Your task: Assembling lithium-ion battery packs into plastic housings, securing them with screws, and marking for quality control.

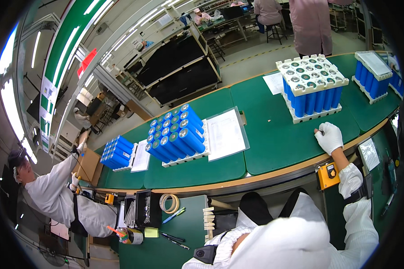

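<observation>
My right hand [329, 137], in a white glove, lies flat on the green bench mat [274, 139] near its front edge, fingers spread and holding nothing. Just beyond it stands a block of upright blue cylindrical cells [312, 87] capped by a white plastic holder; the hand is apart from it. A second capped cell block [371, 74] stands further right. My left hand is out of view. My white coat fills the lower middle of the picture.
A tilted pack of blue cells [177, 134] lies left of a sleeved paper sheet [225, 134], and a smaller pack [116, 152] lies further left. A yellow switch box [328, 175] hangs below the bench edge. A co-worker in white [54, 193] stands left. A tape roll [169, 202] and pens lie on the lower table.
</observation>
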The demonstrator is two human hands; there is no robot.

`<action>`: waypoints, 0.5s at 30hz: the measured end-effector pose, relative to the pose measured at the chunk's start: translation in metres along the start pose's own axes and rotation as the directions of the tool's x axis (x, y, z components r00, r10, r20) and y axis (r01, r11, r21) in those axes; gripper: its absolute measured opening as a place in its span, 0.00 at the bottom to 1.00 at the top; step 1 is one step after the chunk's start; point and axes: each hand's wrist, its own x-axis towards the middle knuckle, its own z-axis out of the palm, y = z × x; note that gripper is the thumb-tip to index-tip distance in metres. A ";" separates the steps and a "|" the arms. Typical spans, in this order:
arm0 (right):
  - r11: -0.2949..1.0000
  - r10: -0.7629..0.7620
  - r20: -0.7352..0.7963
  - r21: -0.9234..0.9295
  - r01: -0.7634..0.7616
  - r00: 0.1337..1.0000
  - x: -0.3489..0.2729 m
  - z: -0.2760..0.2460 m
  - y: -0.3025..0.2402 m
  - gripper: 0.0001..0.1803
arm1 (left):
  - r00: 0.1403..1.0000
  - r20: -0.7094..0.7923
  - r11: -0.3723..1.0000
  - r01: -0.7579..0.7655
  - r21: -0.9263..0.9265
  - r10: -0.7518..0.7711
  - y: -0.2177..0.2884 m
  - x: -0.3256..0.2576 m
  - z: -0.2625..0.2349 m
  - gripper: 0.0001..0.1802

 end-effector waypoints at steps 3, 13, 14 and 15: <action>1.000 -0.003 -0.014 -0.008 0.003 1.000 0.001 0.001 -0.002 0.12 | 0.978 0.112 0.984 0.178 0.014 -0.179 -0.001 0.003 -0.010 0.09; 1.000 -0.007 -0.014 -0.019 0.007 1.000 0.000 0.001 0.001 0.12 | 0.949 0.182 0.961 -0.235 -0.145 0.259 -0.020 -0.001 -0.020 0.10; 1.000 -0.006 -0.015 -0.020 0.005 1.000 0.000 0.001 0.001 0.12 | 0.944 0.259 0.975 -0.177 -0.131 0.206 -0.026 -0.003 -0.022 0.10; 1.000 -0.003 -0.010 -0.022 0.003 1.000 0.000 0.001 0.002 0.12 | 0.930 0.334 0.986 -0.121 -0.113 0.152 -0.032 -0.003 -0.023 0.10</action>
